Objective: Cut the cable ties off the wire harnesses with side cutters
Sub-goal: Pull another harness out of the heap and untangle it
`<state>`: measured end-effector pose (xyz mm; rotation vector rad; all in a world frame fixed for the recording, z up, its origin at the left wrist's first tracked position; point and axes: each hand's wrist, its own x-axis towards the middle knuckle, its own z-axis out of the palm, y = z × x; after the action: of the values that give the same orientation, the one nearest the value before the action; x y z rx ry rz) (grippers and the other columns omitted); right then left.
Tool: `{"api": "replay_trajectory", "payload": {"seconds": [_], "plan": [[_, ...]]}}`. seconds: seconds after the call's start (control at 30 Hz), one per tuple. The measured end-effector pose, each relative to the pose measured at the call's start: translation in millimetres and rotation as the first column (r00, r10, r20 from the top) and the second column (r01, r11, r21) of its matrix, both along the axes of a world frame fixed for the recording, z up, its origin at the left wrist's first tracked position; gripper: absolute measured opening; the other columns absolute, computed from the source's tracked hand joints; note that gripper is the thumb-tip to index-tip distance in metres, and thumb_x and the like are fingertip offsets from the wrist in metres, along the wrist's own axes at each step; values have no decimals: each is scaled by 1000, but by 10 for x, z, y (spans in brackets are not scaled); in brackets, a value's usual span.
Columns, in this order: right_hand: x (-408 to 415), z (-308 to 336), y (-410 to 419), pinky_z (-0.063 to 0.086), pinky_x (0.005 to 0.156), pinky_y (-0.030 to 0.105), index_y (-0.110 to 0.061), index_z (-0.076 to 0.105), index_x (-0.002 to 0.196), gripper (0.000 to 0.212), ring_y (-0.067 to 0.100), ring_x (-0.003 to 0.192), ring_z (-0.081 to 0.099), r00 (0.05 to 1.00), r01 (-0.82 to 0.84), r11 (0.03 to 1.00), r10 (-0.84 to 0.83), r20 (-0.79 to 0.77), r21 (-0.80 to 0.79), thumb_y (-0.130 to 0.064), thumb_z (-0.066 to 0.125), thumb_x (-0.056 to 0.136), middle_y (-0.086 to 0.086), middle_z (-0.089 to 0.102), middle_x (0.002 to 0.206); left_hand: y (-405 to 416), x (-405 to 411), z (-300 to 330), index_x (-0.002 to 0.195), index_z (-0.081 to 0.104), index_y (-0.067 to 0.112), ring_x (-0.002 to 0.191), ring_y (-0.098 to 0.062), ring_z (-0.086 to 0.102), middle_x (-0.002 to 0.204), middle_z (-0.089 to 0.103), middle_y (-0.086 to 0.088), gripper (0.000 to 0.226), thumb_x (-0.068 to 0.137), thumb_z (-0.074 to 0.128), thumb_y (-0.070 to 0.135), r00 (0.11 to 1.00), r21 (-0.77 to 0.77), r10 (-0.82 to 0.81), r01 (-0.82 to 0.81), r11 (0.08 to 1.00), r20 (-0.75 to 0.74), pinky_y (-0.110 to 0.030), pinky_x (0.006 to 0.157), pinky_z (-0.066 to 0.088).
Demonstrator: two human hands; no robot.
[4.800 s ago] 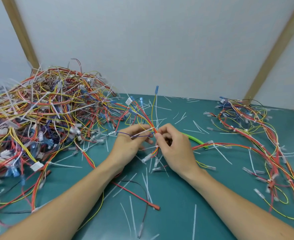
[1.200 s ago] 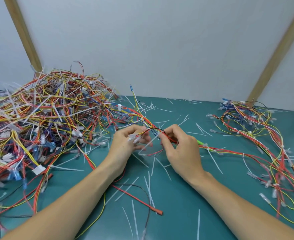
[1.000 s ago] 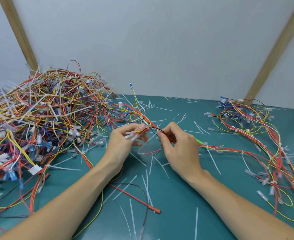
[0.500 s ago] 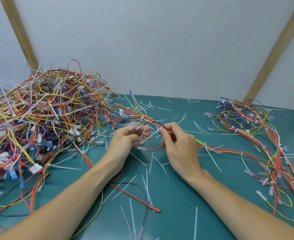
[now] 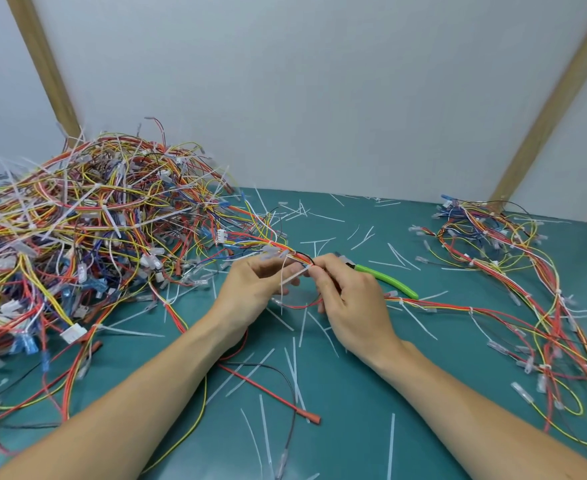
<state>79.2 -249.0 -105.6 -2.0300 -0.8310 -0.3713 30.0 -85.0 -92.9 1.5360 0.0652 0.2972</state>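
Midway across a teal bench (image 5: pixel 354 427), a person worked over a wire harness (image 5: pixel 458 308) held up between both hands, apparently so that one white cable tie (image 5: pixel 293 276) stood clear of the wires and within reach of the blades. The left hand (image 5: pixel 254 289) curled its fingers around the bundle of red, yellow and black wires and pinched it close to the tie, seemingly to steady it. The right hand (image 5: pixel 350 296) gripped the side cutters (image 5: pixel 385 280), whose green handles stuck out behind the knuckles toward the right; the tool's head lay near the fingertips beside the tie, though whether the blades had closed on it could not be told.

From the right hand the harness trailed away over the bench toward a smaller pile of harnesses (image 5: pixel 513 258) at the far right, probably the finished ones, although white ties still showed along some of those wires. A much larger tangled heap (image 5: pixel 87 216) rose at the left, bristling with white ties and likely waiting its turn; the held bundle ran back into its edge. Snipped tie offcuts (image 5: pixel 293 362) lay scattered across the bench around both forearms, suggesting a job well started but far from done, judging by the size of the left heap
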Motion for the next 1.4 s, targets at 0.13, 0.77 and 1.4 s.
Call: {"api": "replay_trajectory", "payload": {"seconds": [0.13,0.77,1.4], "plan": [[11,2,-17,50,62,50,-20,66,96,23,26,61,62,1000,-5,999,4,-16,-43,-30,49,109,0,58,63,-21,-14,8,97,78,17,72,-9,59,84,71,1,14,84,75,18,998,19,-53,53,998,20,-17,65,49],[-68,67,-47,55,67,39,-28,66,90,12,12,73,66,990,136,985,-130,62,-104,-27,55,84,-15,68,75,50,-12,82,70,75,22,66,-10,66,73,69,2,16,78,77,36,996,-240,90,-85,967,9,-22,65,56],[25,8,-29,51,73,38,-28,60,97,18,13,80,61,997,-6,989,-5,75,147,-43,55,104,-17,61,85,89,27,42,77,78,22,66,-11,67,87,74,0,25,75,73,46,995,-338,99,-84,937,28,-18,56,54]]}}
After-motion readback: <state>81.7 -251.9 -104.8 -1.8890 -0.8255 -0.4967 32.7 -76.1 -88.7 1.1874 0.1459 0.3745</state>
